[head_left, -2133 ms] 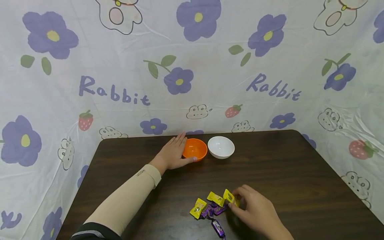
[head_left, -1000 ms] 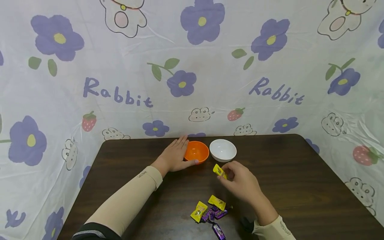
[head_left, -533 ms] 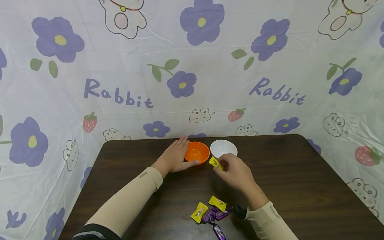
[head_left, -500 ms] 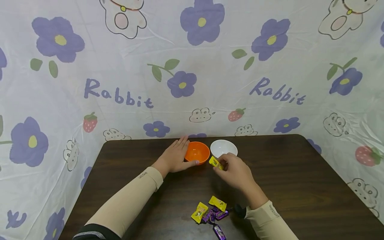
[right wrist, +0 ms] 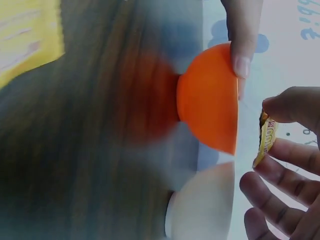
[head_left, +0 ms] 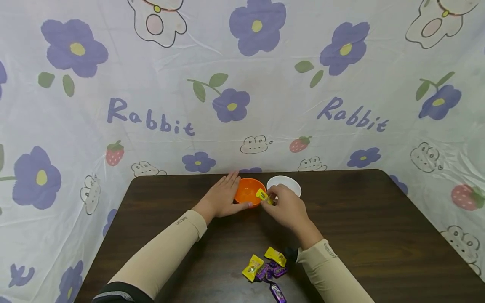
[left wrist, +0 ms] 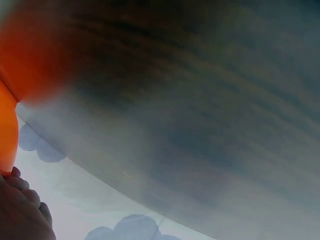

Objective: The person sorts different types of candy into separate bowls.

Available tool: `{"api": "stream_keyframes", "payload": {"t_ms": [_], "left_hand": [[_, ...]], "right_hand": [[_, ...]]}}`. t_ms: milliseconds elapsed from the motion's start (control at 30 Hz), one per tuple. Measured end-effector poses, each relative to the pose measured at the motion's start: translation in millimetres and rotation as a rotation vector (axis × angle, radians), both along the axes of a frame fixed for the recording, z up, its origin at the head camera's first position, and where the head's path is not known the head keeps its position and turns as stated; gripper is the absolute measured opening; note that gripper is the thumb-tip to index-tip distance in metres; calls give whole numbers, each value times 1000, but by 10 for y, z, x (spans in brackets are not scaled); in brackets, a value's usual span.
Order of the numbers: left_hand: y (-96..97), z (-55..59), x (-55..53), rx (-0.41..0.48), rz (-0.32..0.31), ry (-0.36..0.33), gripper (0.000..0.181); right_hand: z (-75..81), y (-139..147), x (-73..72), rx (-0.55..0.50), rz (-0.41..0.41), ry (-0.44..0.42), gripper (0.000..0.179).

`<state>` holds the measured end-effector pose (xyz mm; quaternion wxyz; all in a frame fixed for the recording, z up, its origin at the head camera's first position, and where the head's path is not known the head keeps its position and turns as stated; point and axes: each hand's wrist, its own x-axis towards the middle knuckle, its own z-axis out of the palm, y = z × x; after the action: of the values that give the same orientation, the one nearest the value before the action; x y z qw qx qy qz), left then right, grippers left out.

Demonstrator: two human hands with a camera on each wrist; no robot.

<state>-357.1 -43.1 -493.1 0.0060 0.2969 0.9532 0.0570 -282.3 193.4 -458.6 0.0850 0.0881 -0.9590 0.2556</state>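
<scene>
My left hand (head_left: 221,197) rests along the left side of an orange bowl (head_left: 247,191), its fingers straight and the thumb at the front rim. Between thumb and fingers, my right hand (head_left: 286,208) pinches a yellow-wrapped candy (head_left: 262,195) just over the orange bowl's right rim. In the right wrist view the candy (right wrist: 266,137) is held above the rim level of the bowl. A white bowl (head_left: 289,185) stands close on the right, partly hidden behind my right hand. The left wrist view shows the orange bowl's side (left wrist: 7,132) and curled-looking fingertips at its edge.
Nearer on the dark wooden table (head_left: 360,235) lie two yellow-wrapped candies (head_left: 253,268) and several purple-wrapped candies (head_left: 278,292) in a small pile. A patterned cloth (head_left: 151,75) hangs behind the table's far edge.
My right hand has carried the yellow candy from the pile, forward and left past the white bowl's front, to the orange bowl's rim. My left hand has stayed at the orange bowl.
</scene>
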Motion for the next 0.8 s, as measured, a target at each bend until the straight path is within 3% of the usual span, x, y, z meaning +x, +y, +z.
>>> {"api": "stream_keyframes", "payload": {"t_ms": [300, 600, 800], "left_hand": [[-19, -44, -56, -27, -8, 33, 109], [-19, -40, -51, -32, -12, 49, 111], [-37, -53, -70, -30, -20, 37, 110]], "right_hand": [[19, -101, -245, 22, -52, 16, 30], [-16, -151, -344, 42, -63, 9, 35], [-55, -78, -325, 39, -76, 18, 35]]}}
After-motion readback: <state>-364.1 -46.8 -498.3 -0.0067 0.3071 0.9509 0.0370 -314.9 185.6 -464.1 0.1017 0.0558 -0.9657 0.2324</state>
